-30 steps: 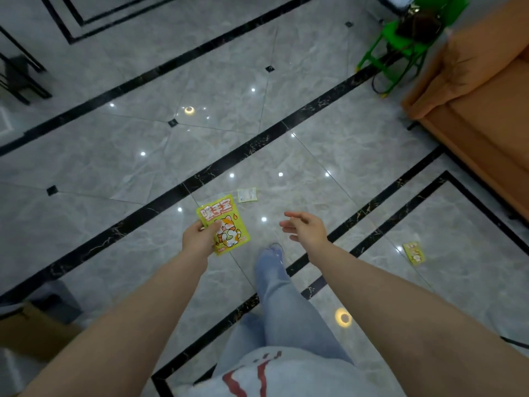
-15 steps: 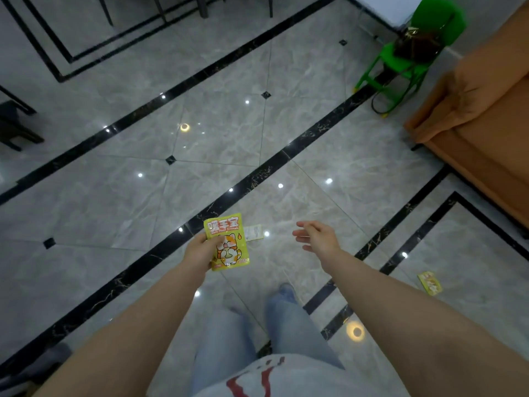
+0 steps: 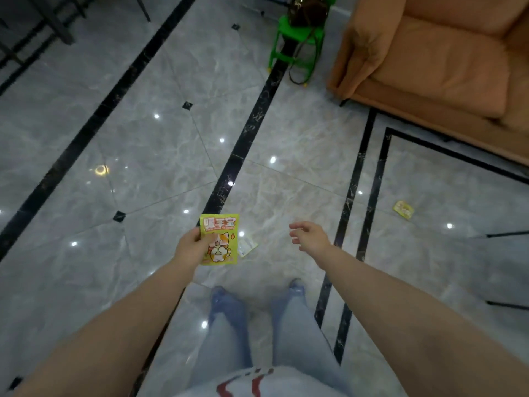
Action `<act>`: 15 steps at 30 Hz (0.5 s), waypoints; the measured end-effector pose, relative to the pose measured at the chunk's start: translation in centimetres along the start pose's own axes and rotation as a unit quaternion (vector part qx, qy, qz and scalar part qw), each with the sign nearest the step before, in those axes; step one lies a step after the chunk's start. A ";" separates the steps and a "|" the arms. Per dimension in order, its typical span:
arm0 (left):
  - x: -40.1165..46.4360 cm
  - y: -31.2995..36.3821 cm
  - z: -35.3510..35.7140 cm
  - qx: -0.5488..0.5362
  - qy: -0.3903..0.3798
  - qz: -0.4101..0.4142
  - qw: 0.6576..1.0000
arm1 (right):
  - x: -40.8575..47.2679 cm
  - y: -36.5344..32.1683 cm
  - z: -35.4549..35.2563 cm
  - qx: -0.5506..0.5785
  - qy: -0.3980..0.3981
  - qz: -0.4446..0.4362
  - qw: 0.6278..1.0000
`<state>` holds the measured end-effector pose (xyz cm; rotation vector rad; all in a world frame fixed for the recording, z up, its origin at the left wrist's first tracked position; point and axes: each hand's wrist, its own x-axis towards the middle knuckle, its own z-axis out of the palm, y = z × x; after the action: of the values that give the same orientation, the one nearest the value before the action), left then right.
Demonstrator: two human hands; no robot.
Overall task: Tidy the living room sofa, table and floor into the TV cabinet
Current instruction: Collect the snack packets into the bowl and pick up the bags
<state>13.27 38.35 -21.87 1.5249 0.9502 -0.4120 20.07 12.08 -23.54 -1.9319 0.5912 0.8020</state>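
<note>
My left hand (image 3: 192, 247) pinches a yellow-green packet with a cartoon cat (image 3: 221, 239) by its left edge, holding it above the floor. Partly hidden behind that packet, a small pale packet (image 3: 248, 246) lies on the grey tiles. My right hand (image 3: 312, 235) hovers to the right of it with relaxed fingers, holding nothing. A third small yellow packet (image 3: 403, 209) lies on the floor further right, inside the black-bordered tile frame.
An orange sofa (image 3: 429, 61) fills the upper right. A green plastic chair (image 3: 297, 44) with a dark bag on it stands left of the sofa. Dark chair legs (image 3: 57, 27) show at the upper left. My legs in jeans stand below the hands.
The view has swung right and forward: the sofa and green chair are larger in frame. The pale packet on the floor now lies just ahead of my feet. My left hand still holds the cat packet.
</note>
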 end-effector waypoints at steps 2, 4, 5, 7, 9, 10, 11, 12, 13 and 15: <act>1.0 0.3 -0.8 -0.003 0.007 0.026 1.000 | -0.2 0.6 1.4 -0.081 -0.019 -0.030 0.996; 2.6 0.5 -1.3 0.007 0.008 0.040 0.999 | 0.5 1.5 2.7 -0.160 -0.049 -0.069 0.983; 3.4 0.5 -1.5 0.023 0.002 0.048 0.999 | 1.1 2.2 3.2 -0.199 -0.064 -0.081 0.975; 6.5 0.1 -1.9 0.055 -0.017 0.057 0.997 | 3.5 3.6 4.7 -0.254 -0.082 -0.084 0.960; 9.9 -0.7 -2.1 0.078 -0.028 0.059 0.995 | 6.7 5.1 6.2 -0.277 -0.093 -0.060 0.954; 11.8 -1.4 -2.1 0.086 -0.032 0.057 0.994 | 8.4 5.8 7.0 -0.284 -0.098 -0.043 0.953; 13.5 -2.3 -2.1 0.094 -0.037 0.052 0.993 | 10.0 6.4 7.9 -0.286 -0.101 -0.025 0.953; 15.5 -3.4 -1.9 0.097 -0.042 0.049 0.993 | 12.0 7.3 9.0 -0.288 -0.102 -0.011 0.952; 17.1 -4.4 -1.7 0.100 -0.046 0.047 0.993 | 13.7 8.0 10.0 -0.291 -0.103 -0.005 0.951; 20.9 -6.7 -1.1 0.092 -0.047 0.044 0.994 | 17.3 9.5 12.4 -0.296 -0.110 -0.001 0.949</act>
<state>20.41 45.73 -41.27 1.6911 0.7851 -0.5149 21.61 17.57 -46.15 -2.3284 0.2199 1.2812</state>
